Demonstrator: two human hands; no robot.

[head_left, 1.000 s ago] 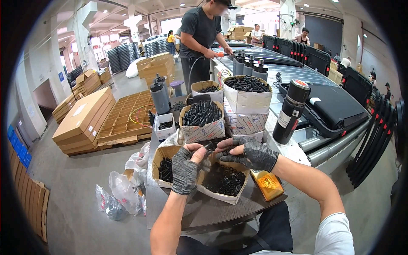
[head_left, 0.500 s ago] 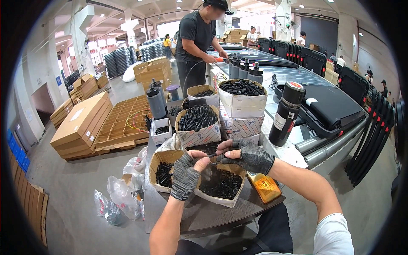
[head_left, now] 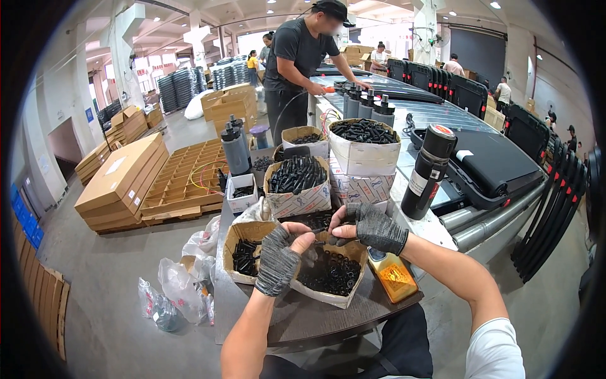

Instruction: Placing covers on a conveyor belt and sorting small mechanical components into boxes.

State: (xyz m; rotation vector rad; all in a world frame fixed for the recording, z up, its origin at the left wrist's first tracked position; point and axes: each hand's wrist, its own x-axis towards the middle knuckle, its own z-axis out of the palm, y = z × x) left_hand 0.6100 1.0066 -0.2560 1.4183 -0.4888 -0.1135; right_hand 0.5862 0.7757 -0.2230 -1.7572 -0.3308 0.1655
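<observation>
Both my hands wear grey fingerless knit gloves and meet over a cardboard box of small black rings (head_left: 328, 278) on a dark table (head_left: 315, 319). My left hand (head_left: 281, 256) pinches a small black part at its fingertips. My right hand (head_left: 369, 227) has its fingers closed around the other end of that small part. The part itself is mostly hidden by the fingers. A second box of black parts (head_left: 243, 256) sits just left of my left hand.
Boxes heaped with black cylinders (head_left: 297, 183) (head_left: 365, 142) stand behind my hands. A black flask (head_left: 429, 170) and an amber bottle (head_left: 392, 278) lie to the right. Plastic bags (head_left: 180, 287) sit on the floor at left. A person in a dark shirt (head_left: 297, 63) works at the conveyor.
My hands have stayed over the ring box; the fingers shifted slightly closer together. The view tilted a little, and the person at the back kept working.
</observation>
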